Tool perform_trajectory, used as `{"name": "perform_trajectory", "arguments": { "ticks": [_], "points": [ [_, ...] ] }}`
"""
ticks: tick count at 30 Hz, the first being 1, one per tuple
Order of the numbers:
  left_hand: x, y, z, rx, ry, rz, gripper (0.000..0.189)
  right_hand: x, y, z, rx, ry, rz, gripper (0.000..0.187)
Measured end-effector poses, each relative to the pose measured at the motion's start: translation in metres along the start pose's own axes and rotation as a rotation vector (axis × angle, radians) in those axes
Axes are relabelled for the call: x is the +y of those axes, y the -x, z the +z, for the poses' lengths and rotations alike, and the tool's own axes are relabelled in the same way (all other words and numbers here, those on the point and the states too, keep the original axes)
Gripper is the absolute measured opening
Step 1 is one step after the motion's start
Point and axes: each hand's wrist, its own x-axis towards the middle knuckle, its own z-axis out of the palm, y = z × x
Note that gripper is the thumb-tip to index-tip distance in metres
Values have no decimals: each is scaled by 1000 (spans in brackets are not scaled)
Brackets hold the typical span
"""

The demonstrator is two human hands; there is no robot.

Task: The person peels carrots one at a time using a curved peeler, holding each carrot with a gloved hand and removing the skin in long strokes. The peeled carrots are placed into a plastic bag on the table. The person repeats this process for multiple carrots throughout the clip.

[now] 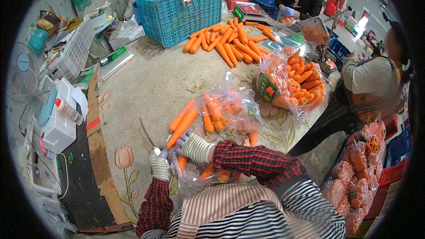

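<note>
My left hand [159, 165], in a striped knit glove, grips a knife [146, 134] whose thin curved blade points up and away over the table. My right hand [196, 147], gloved alike, has its fingers at the near end of a large carrot [182, 126]. That end lies close to my left thumb, and a second carrot [179, 116] rests alongside. Just beyond my right hand is a clear plastic bag [229, 106] with carrots in and around it. More carrots and crumpled clear film [207, 172] lie under my right forearm, partly hidden.
A blue plastic crate [179, 16] stands at the back beside a carrot pile [232, 41] and a digital scale [250, 13]. A full bag of carrots [295, 79] is at right. Two co-workers stand beyond. Packed bags [357, 176] fill the lower right; flat printed bags [116, 61] lie left.
</note>
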Motion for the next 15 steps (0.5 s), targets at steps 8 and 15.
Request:
{"name": "perform_trajectory", "arguments": {
  "ticks": [8,15],
  "points": [
    [37,8,-10,12,-3,86,12,28,40,-57,316,-318,145,18],
    [104,26,32,-126,-56,291,21,40,100,-145,319,-404,616,32]
  ]
}}
